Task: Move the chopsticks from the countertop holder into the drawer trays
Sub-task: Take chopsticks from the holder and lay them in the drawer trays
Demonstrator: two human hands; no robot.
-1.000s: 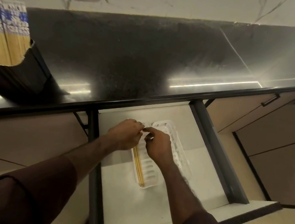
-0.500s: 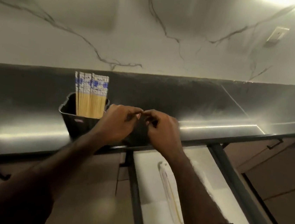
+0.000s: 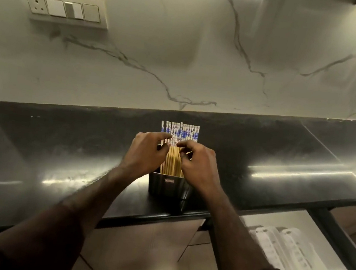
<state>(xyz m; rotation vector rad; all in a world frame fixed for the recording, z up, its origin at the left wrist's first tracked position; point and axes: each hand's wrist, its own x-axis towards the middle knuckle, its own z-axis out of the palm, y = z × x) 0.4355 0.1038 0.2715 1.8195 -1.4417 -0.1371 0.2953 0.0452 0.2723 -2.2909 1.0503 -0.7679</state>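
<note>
Several bamboo chopsticks (image 3: pixel 180 133) with blue-and-white patterned tops stand upright in a black holder (image 3: pixel 166 187) on the dark countertop (image 3: pixel 60 143). My left hand (image 3: pixel 148 153) is at the bundle's left side, thumb and forefinger pinched on the leftmost sticks just below the pattern. My right hand (image 3: pixel 198 166) is at the bundle's right side, with curled fingertips touching the sticks; whether it grips them is unclear. White ribbed trays (image 3: pixel 296 257) lie in the open drawer (image 3: pixel 278 219) at the lower right, partly blurred and cut off by the frame.
A marble backsplash rises behind the counter, with a switch and socket panel (image 3: pixel 67 9) at upper left. The counter's front edge runs just below the holder. The drawer's dark side rail (image 3: pixel 338 237) lies to the right, and wooden cabinet fronts (image 3: pixel 149 242) are below.
Both hands left the drawer tray, where chopsticks stayed, and rose up and left to the holder. The view swung up from the drawer to the counter and wall.
</note>
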